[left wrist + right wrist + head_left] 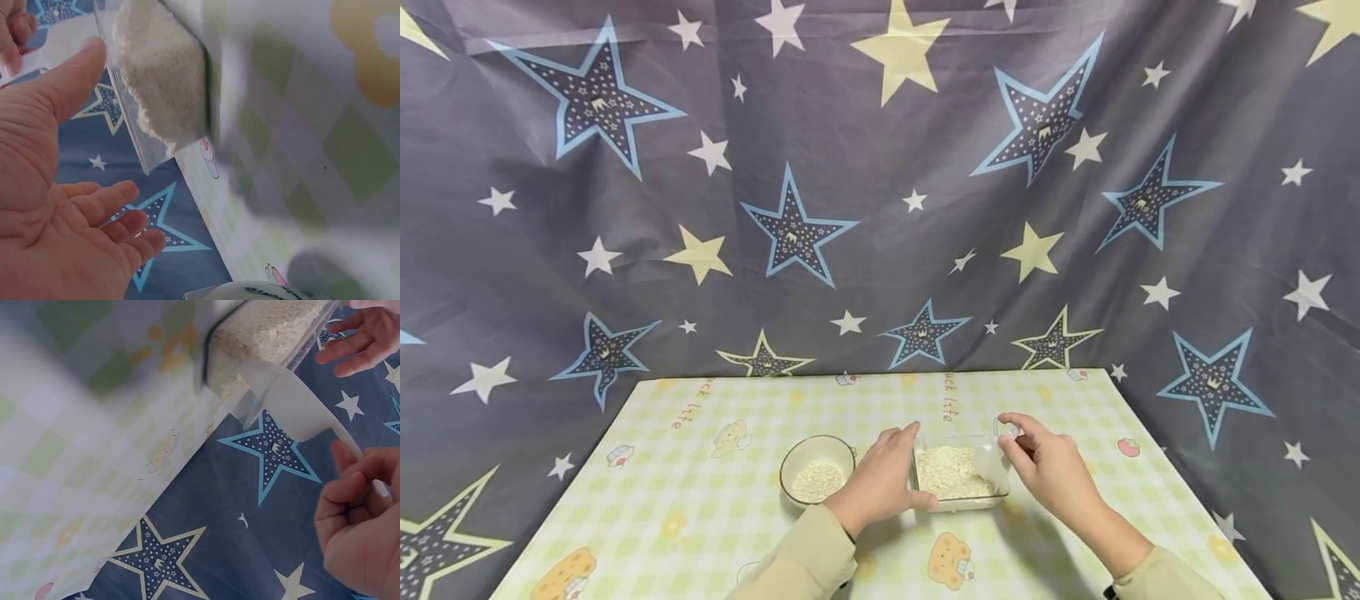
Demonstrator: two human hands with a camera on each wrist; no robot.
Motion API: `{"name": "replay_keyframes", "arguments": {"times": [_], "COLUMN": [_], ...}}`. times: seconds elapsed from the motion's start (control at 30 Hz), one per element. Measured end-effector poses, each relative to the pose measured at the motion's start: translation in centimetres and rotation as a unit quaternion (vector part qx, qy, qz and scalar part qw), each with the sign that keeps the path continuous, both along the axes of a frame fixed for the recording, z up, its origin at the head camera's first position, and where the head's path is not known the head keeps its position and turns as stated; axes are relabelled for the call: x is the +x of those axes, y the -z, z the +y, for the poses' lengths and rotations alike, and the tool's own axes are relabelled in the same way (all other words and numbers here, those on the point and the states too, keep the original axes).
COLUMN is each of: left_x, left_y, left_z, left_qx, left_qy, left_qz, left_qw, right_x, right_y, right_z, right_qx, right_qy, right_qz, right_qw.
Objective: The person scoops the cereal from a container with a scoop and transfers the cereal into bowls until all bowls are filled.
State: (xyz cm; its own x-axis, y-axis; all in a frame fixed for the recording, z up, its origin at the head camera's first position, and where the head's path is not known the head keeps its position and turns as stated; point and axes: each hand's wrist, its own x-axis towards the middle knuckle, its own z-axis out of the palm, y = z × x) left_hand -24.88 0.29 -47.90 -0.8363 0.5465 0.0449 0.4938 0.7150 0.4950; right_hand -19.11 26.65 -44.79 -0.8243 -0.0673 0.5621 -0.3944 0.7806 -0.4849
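Observation:
A clear rectangular container (962, 504) full of oat flakes (951, 472) stands on the table. My right hand (1058, 477) pinches the handle of a translucent white scoop (297, 406) at the container's right side, and the scoop's blade dips into the oats. On the container's left, my left hand (883, 479) has its thumb (81, 69) right at the rim, the other fingers loosely extended and holding nothing. Left of that hand sits a round bowl (797, 454) with a dark rim, holding a smaller heap of oats (818, 481); the left hand partly covers its right edge.
A green-and-white checked cloth (700, 500) with cartoon prints covers the table. Behind and around it hangs a dark curtain (865, 142) patterned with stars. The bowl and the container stand close together, with the left hand between them.

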Motion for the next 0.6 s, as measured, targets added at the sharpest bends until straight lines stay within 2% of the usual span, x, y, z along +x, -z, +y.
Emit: {"name": "replay_keyframes", "arguments": {"times": [0.13, 0.3, 0.43, 0.6], "left_x": [-0.4, -0.5, -0.5, -0.5], "left_y": [0.1, 0.1, 0.1, 0.2], "left_z": [0.0, -0.1, -0.2, -0.2], "left_qx": [0.000, 0.008, 0.016, 0.018], "left_qy": [-0.002, -0.003, -0.009, -0.014], "left_qz": [-0.022, -0.040, -0.043, -0.041], "left_qw": [0.9998, 0.9992, 0.9989, 0.9989], "right_x": [-0.2, -0.6, -0.5, 0.1], "right_y": [-0.4, -0.5, -0.1, 1.5], "right_z": [0.0, 0.7, 0.8, 0.2], "right_qx": [-0.044, -0.124, -0.195, -0.317], "right_qy": [0.027, 0.063, 0.086, 0.118], "right_qz": [-0.080, -0.172, -0.232, -0.271], "right_qw": [0.995, 0.975, 0.949, 0.901]}}
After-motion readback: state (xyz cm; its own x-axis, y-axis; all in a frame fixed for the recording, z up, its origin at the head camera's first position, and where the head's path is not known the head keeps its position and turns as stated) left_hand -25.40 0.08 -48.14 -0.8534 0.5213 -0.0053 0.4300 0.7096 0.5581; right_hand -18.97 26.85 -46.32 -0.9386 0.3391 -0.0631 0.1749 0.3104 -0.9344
